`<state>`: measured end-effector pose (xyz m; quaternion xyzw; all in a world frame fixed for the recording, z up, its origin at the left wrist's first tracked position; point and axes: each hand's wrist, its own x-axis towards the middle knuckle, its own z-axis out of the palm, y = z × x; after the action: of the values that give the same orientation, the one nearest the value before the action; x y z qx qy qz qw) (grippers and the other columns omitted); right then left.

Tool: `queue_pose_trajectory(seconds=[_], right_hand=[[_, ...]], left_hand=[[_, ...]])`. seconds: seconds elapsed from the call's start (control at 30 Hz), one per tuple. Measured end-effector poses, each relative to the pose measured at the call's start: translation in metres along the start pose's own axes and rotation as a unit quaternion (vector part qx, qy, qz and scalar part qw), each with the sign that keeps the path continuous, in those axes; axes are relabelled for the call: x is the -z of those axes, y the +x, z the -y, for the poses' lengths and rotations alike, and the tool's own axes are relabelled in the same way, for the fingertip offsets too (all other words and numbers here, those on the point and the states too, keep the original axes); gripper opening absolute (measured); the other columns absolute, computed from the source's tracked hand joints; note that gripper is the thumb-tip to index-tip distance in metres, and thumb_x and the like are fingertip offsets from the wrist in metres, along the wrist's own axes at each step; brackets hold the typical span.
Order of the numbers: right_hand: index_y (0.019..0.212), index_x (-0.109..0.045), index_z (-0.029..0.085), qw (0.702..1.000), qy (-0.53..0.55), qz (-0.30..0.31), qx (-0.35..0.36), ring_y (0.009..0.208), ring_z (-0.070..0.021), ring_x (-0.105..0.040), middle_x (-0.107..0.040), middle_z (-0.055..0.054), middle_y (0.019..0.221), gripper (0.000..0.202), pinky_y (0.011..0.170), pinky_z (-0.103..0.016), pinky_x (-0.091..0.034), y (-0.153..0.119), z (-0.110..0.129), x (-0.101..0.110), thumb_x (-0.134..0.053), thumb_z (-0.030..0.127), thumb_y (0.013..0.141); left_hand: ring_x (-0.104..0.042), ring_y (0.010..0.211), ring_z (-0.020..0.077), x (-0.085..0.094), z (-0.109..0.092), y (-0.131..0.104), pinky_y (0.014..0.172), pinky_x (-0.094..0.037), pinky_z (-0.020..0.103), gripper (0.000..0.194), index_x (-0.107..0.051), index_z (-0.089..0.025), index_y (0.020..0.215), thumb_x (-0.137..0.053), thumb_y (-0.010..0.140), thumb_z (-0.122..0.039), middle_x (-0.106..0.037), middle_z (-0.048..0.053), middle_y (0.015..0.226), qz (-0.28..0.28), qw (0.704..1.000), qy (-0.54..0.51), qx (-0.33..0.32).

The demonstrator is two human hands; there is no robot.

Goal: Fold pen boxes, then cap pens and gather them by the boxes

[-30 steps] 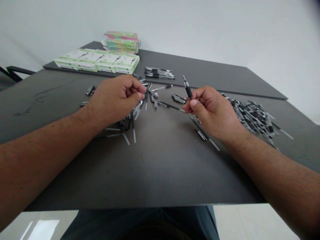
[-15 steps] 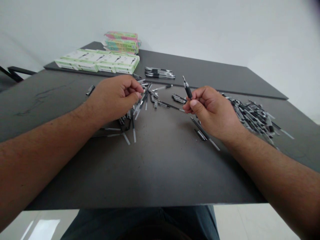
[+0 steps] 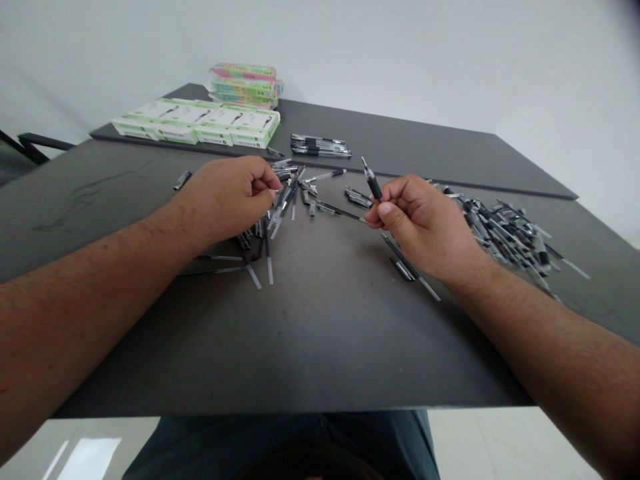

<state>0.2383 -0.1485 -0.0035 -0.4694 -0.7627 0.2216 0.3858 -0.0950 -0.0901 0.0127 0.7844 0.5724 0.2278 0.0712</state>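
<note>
My right hand [image 3: 425,223] grips a black pen [image 3: 373,182], tip pointing up and away, just above the dark table [image 3: 320,333]. My left hand [image 3: 227,197] rests curled over a scatter of loose pen parts [image 3: 273,220], with fingertips pinched at the parts by its thumb; whether it holds one I cannot tell. A thin refill [image 3: 340,212] lies on the table between the two hands. More pen pieces [image 3: 407,267] lie under my right wrist.
A large heap of pen parts [image 3: 505,230] lies to the right. A row of assembled pens [image 3: 320,145] sits farther back. White-green boxes [image 3: 200,123] and a colourful stack [image 3: 245,83] stand at the back left. A second tabletop [image 3: 425,150] adjoins behind.
My left hand has sunk slightly toward the loose parts. My right hand with the pen has shifted a little left; otherwise nothing has moved.
</note>
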Motion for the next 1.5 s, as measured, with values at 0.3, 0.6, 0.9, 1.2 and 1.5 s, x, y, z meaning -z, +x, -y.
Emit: queue_pose_trajectory(seconds=[0.3, 0.6, 0.9, 1.2, 1.5], right_hand=[[0.114, -0.065, 0.027, 1.000, 0.000, -0.004, 0.010, 0.095, -0.0286, -0.083, -0.087, -0.007, 0.103, 0.020, 0.088, -0.046, -0.063, 0.000, -0.004, -0.001, -0.067, 0.047, 0.115], [0.113, -0.066, 0.028, 1.000, 0.012, -0.002, 0.019, 0.094, -0.0292, -0.083, -0.087, -0.007, 0.103, 0.020, 0.087, -0.048, -0.062, 0.001, -0.006, -0.002, -0.066, 0.048, 0.116], [0.112, -0.065, 0.027, 1.000, 0.004, 0.001, 0.010, 0.091, -0.0266, -0.082, -0.087, -0.007, 0.101, 0.033, 0.085, -0.043, -0.059, 0.001, 0.000, -0.002, -0.070, 0.060, 0.114], [0.109, -0.066, 0.026, 1.000, -0.005, 0.002, 0.017, 0.090, -0.0264, -0.082, -0.087, -0.007, 0.100, 0.031, 0.085, -0.042, -0.058, 0.002, 0.003, -0.001, -0.070, 0.057, 0.114], [0.111, -0.066, 0.027, 1.000, -0.001, 0.005, 0.013, 0.094, -0.0287, -0.082, -0.088, -0.008, 0.102, 0.025, 0.087, -0.045, -0.060, 0.000, 0.001, -0.002, -0.069, 0.052, 0.114]], left_hand=[[-0.076, 0.091, 0.0301, 0.002, -0.005, -0.001, 0.094, -0.060, 0.043, 0.015, -0.081, -0.027, 0.088, -0.068, 0.090, -0.034, -0.077, 0.005, 0.083, 0.069, 0.989, 0.134, -0.004], [-0.082, 0.102, 0.0348, -0.003, -0.002, 0.003, 0.097, -0.060, 0.044, 0.039, -0.090, -0.024, 0.109, -0.060, 0.092, -0.043, -0.088, 0.011, 0.106, 0.144, 0.970, 0.197, -0.020], [-0.079, 0.101, 0.0318, -0.005, 0.002, 0.002, 0.097, -0.061, 0.043, 0.028, -0.088, -0.025, 0.104, -0.064, 0.090, -0.029, -0.086, 0.009, 0.105, 0.124, 0.974, 0.184, -0.049], [-0.084, 0.106, 0.0329, -0.003, -0.002, 0.003, 0.102, -0.063, 0.043, 0.036, -0.089, -0.026, 0.117, -0.066, 0.090, -0.028, -0.088, 0.006, 0.109, 0.139, 0.974, 0.174, -0.032], [-0.083, 0.102, 0.0368, -0.005, 0.009, 0.006, 0.096, -0.063, 0.047, 0.032, -0.088, -0.024, 0.104, -0.063, 0.096, -0.042, -0.086, 0.011, 0.101, 0.154, 0.965, 0.207, -0.034]])
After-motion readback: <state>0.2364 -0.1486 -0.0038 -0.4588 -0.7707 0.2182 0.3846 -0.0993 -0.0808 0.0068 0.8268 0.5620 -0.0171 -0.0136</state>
